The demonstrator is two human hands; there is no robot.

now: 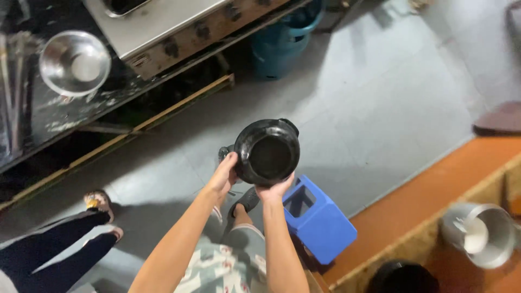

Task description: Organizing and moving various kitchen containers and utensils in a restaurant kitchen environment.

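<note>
Below, grey floor (380, 92) across most of the view, orange ledge (434, 195) at right. Dark counter (32, 119) at upper left, carrying a stove (163, 27) and a steel bowl (74, 62). Teal gas cylinder (282, 40) beside the stove. Blue stool (320, 222) near the knees. Metal pot (480, 236) lower right. Another person's legs (49, 244) at left. Black pot (267, 152) held up over the floor, left hand (222, 176) gripping its rim, right hand (275, 190) clasping it underneath.

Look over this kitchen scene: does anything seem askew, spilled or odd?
The blue stool lies tipped on its side on the floor below the black pot held in both hands. White smears streak the dark counter beside the steel bowl.
</note>
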